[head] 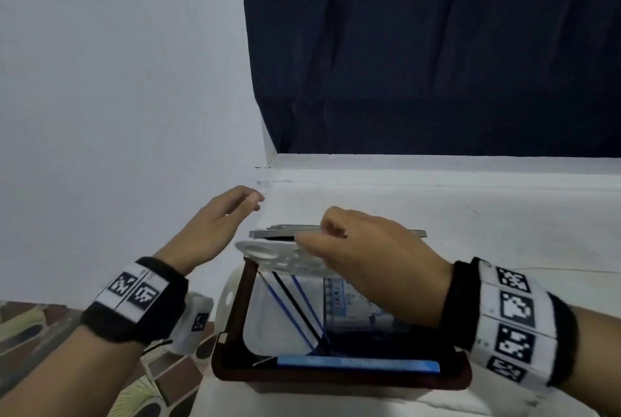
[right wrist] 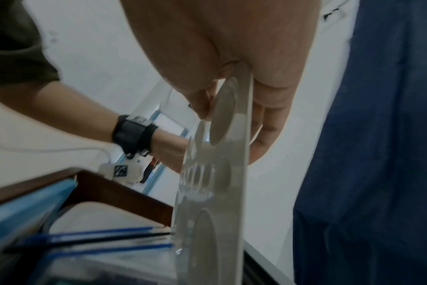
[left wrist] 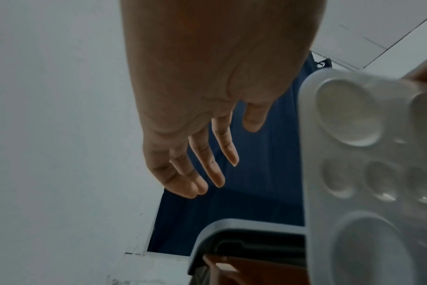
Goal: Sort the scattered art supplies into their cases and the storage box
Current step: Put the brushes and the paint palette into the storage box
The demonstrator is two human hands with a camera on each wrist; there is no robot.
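My right hand [head: 312, 238] pinches a white paint palette [head: 279, 257] with round wells, thumb under and fingers over, and holds it flat above the far end of the brown storage box [head: 232, 315]. The palette [right wrist: 215, 183] shows edge-on in the right wrist view, and its wells [left wrist: 368, 154] fill the right side of the left wrist view. Inside the box lie blue and black brushes [head: 295, 312], a blue case [head: 356, 364] along the near wall and a clear printed pack [head: 349, 305]. My left hand [head: 232, 208] hovers open to the left of the box, touching nothing.
The box's grey lid [head: 279, 233] stands open behind the palette. The box sits on a white surface [head: 437, 215] against a white wall [head: 117, 97], with a dark blue curtain [head: 420, 47] behind. A patterned mat [head: 33, 332] lies at lower left.
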